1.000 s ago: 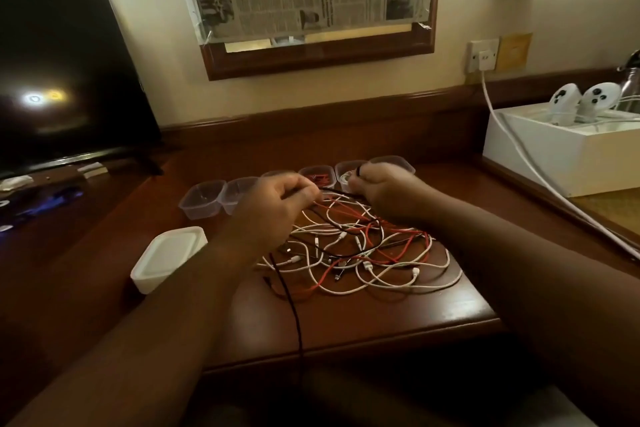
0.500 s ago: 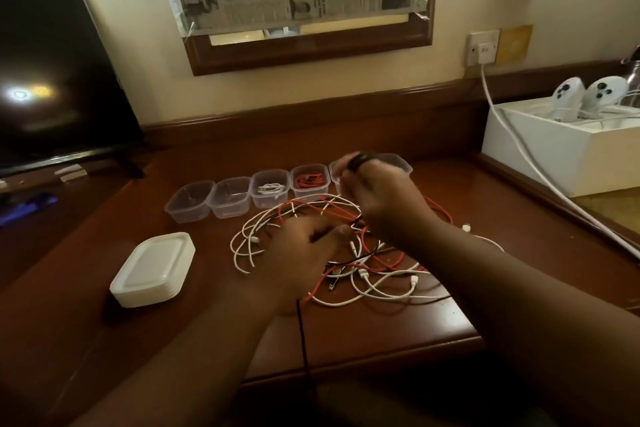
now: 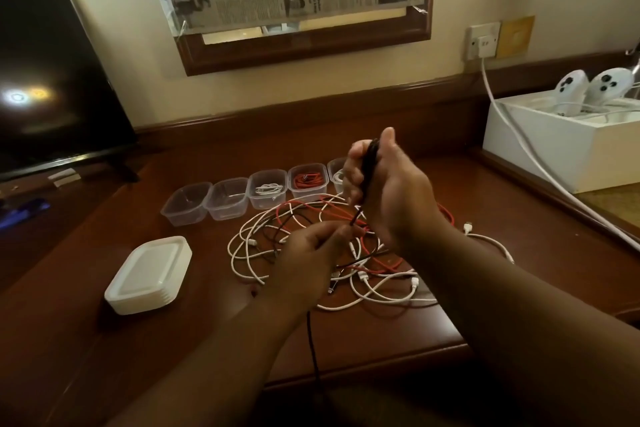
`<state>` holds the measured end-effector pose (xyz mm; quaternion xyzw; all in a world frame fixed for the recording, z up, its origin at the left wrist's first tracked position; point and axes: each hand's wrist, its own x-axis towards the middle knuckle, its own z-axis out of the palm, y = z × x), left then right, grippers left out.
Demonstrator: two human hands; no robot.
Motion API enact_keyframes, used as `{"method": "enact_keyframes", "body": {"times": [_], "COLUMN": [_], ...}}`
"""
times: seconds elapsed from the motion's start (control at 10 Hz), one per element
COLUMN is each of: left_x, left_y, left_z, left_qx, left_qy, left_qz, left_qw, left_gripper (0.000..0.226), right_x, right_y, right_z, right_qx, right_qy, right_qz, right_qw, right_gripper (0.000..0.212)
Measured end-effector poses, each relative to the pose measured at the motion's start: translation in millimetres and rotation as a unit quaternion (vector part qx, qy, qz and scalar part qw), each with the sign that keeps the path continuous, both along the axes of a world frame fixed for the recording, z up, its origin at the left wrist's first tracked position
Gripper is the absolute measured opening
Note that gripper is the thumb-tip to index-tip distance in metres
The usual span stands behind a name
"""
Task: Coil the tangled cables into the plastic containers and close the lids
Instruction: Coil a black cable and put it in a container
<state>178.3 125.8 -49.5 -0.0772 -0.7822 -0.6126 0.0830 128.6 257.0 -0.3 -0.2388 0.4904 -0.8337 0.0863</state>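
Note:
A tangle of white, red and black cables lies on the wooden desk. My right hand is raised above it, shut on a small coil of black cable. My left hand is lower and pinches the same black cable, which trails down over the desk's front edge. Behind the tangle stands a row of clear plastic containers: two at the left are empty, one holds a white cable, one a red cable, and another is partly hidden by my right hand.
A stack of white lids sits at the left of the desk. A dark TV screen stands at far left. A white box with two controllers is at the right, and a white power cord runs from the wall socket.
My right hand has risen from the table with the black coil in it. My left hand has moved back toward me and lower along the black cable. The row of containers is now uncovered.

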Motion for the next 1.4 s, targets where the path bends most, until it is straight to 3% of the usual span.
{"method": "enact_keyframes", "body": {"times": [0.1, 0.2, 0.3, 0.4, 0.5, 0.6, 0.7, 0.8, 0.9, 1.0, 1.1, 1.2, 1.3, 1.4], "left_x": [0, -9, -16, -15, -8, -2, -1, -4, -11, -10, -7, -1, 3, 6], "left_y": [-9, -28, -39, -22, -4, -2, -12, -26, -37, -40, -32, -25, -20, -16], "left_z": [8, 25, 31, 18, 4, 4, 17, 31, 41, 41, 40, 43, 44, 47], "left_qx": [-0.144, -0.179, -0.034, 0.144, 0.131, -0.007, -0.069, -0.131, -0.122, -0.017, 0.083, 0.085, -0.005, -0.120], "left_qy": [0.065, 0.133, 0.089, -0.012, -0.059, -0.038, -0.006, 0.023, 0.015, -0.025, -0.027, -0.011, 0.002, 0.049], "left_qz": [0.023, 0.064, 0.058, 0.021, 0.015, 0.003, 0.011, 0.020, 0.045, 0.019, 0.001, 0.016, 0.004, 0.014], "left_qw": [0.987, 0.973, 0.994, 0.989, 0.990, 0.999, 0.998, 0.991, 0.991, 0.999, 0.996, 0.996, 1.000, 0.991], "left_gripper": [0.019, 0.015, 0.011, 0.018, 0.017, 0.021, 0.021, 0.014, 0.018, 0.034, 0.029, 0.032, 0.027, 0.019], "right_x": [-7, -1, 11, 20, 12, 1, -5, 0, 6, 8, 8, 10, 9, 10], "right_y": [3, 1, -1, -2, -2, 6, 5, -1, 0, 8, 10, 4, -6, -13], "right_z": [-13, -20, -15, 0, 8, 5, -6, -11, -1, 6, 12, 28, 35, 30], "right_qx": [0.452, 0.567, 0.380, 0.032, -0.129, 0.210, 0.596, 0.644, 0.569, 0.327, 0.033, -0.188, -0.168, 0.212], "right_qy": [0.299, 0.289, 0.079, -0.128, -0.103, 0.204, 0.386, 0.335, 0.177, -0.062, -0.151, -0.114, 0.001, 0.279], "right_qz": [-0.179, -0.101, 0.083, 0.214, 0.127, -0.160, -0.235, -0.197, -0.059, 0.190, 0.329, 0.282, 0.102, -0.192], "right_qw": [0.821, 0.765, 0.918, 0.968, 0.978, 0.943, 0.664, 0.659, 0.801, 0.924, 0.932, 0.934, 0.981, 0.917], "right_gripper": [0.047, 0.060, 0.067, 0.066, 0.062, 0.041, 0.050, 0.068, 0.059, 0.063, 0.071, 0.070, 0.061, 0.039]}}
